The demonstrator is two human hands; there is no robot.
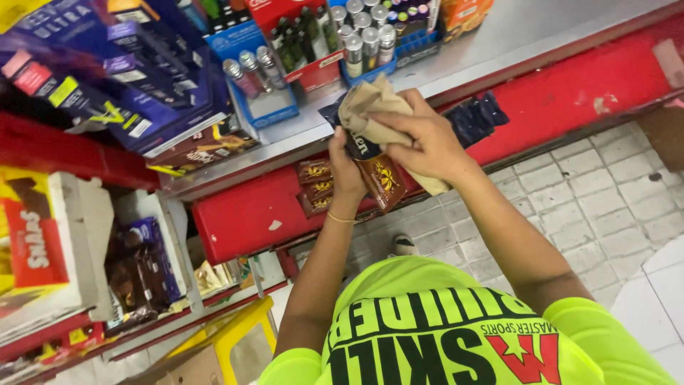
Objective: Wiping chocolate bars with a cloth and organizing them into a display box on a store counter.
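My left hand [347,169] grips a stack of brown chocolate bars [382,182] with dark wrappers, held upright in front of the red shelf edge. My right hand [426,141] presses a crumpled beige cloth [370,107] against the top of the bars. Both hands are raised together just below the metal shelf [491,43]. More brown bars [315,187] lie on the lower shelf behind my left wrist.
Open boxes of small metal-capped tubes [367,39] stand on the metal shelf. Purple and blue chocolate boxes [121,78] are stacked at upper left. Lower shelves at left hold more packets [139,274]. A yellow stool [228,335] and tiled floor [613,192] lie below.
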